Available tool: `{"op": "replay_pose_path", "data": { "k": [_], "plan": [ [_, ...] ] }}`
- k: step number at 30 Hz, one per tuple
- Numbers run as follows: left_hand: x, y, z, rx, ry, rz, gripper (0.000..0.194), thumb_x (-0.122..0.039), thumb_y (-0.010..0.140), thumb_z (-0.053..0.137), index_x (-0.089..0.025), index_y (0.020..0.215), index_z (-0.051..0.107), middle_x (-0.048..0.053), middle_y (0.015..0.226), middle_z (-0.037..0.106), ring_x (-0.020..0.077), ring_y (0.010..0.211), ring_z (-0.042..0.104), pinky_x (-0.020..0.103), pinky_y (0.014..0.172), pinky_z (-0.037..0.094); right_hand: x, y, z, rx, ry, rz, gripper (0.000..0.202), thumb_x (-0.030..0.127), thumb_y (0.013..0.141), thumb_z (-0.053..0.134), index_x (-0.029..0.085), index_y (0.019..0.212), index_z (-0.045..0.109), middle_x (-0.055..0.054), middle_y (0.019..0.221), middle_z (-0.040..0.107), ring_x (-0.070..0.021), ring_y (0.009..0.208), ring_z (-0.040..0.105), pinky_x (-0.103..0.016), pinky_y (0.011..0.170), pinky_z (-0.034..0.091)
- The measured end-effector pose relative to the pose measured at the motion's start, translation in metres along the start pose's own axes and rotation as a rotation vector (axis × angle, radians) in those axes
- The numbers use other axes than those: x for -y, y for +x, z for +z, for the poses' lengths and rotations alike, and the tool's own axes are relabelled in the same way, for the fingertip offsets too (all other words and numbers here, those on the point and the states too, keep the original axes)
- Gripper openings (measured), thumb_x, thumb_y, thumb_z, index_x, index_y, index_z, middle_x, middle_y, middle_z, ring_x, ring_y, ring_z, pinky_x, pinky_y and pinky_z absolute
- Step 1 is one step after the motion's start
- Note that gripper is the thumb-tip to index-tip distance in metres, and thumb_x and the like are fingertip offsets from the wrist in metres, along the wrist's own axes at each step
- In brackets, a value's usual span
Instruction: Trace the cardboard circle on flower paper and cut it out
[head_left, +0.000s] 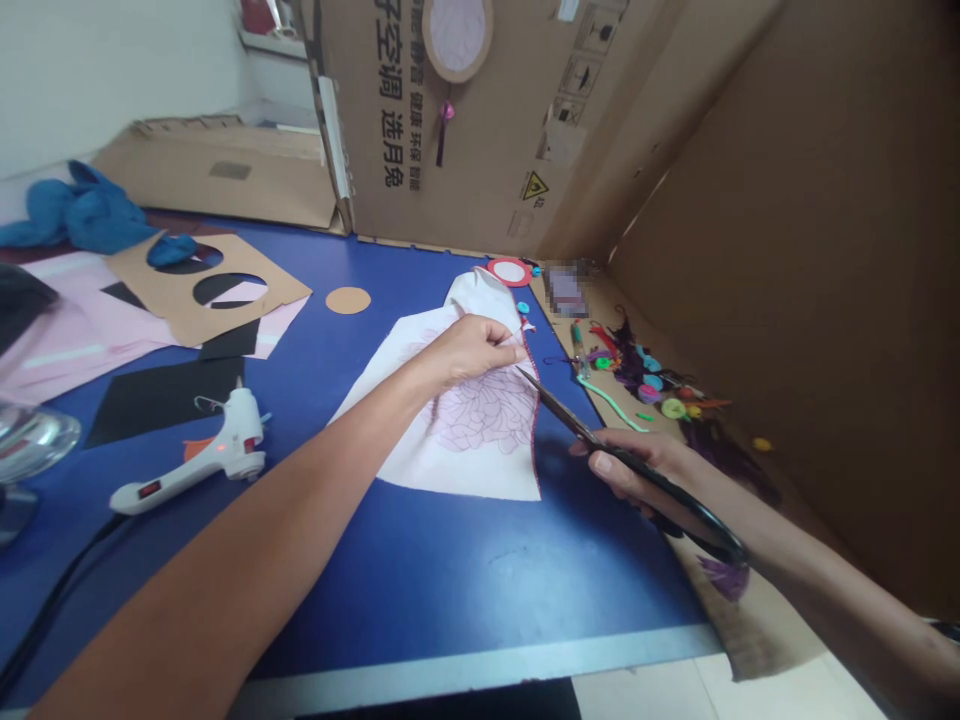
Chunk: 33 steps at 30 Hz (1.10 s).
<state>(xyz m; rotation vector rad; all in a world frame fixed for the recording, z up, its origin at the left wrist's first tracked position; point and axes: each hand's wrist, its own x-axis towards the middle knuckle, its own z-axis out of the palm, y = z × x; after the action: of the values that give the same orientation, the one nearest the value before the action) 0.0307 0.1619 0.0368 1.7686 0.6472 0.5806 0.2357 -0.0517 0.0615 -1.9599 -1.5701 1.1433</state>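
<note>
A white cloth [495,475] printed with a purple flower outline lies over the blue table, its right edge trimmed in dark red. My left hand [480,345] pinches this cloth near the trimmed edge, thumb and fingers pressed together. In my right hand [630,465] is a pair of dark scissors [566,415], their handles towards me. The scissor tips reach the cloth's right edge, just below my left fingertips. The blades look closed or nearly so. Close above my left hand sit a small blue button-like piece [523,307] and a red-rimmed white disc [510,271].
A white glue gun [217,450] with a black cord lies on the left. Beyond it are black sheets [165,395], a cardboard piece with round holes [277,285] and a cardboard disc [348,300]. Threads and colourful bits [652,385] line the right side, beside tall cardboard walls [787,250].
</note>
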Motion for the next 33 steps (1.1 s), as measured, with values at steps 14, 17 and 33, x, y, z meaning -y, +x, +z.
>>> {"op": "replay_pose_path", "data": {
  "k": [14,17,33],
  "plan": [
    [0.0015,0.0008,-0.0012,0.021,0.006,0.007,0.041,-0.028,0.089,0.075,-0.021,0.059,0.049,-0.005,0.062,0.038,0.0112,0.06,0.032,0.033,0.063,0.021,0.0012,-0.0013,0.0007,-0.001,-0.018,-0.003,0.057,0.075,0.093,0.072,0.019,0.104,0.078,0.004,0.064,0.043,-0.0154,0.054,0.041,-0.027,0.049,0.03],
    [0.002,0.0007,-0.0014,0.019,0.0,0.005,0.04,-0.027,0.088,0.075,-0.021,0.059,0.049,-0.005,0.062,0.039,0.0112,0.06,0.033,0.032,0.063,0.022,-0.0009,-0.0019,0.0014,-0.015,-0.024,-0.025,0.057,0.075,0.092,0.073,0.02,0.104,0.08,0.003,0.064,0.045,-0.016,0.054,0.043,-0.027,0.048,0.032],
    [0.001,-0.0003,-0.001,0.026,0.01,-0.002,0.042,-0.029,0.09,0.074,-0.022,0.059,0.047,-0.005,0.063,0.037,0.0113,0.061,0.031,0.033,0.063,0.021,-0.005,-0.0023,0.0013,-0.027,-0.034,-0.038,0.053,0.071,0.093,0.074,0.02,0.105,0.081,0.002,0.066,0.048,-0.0172,0.056,0.044,-0.027,0.048,0.033]
  ]
}}
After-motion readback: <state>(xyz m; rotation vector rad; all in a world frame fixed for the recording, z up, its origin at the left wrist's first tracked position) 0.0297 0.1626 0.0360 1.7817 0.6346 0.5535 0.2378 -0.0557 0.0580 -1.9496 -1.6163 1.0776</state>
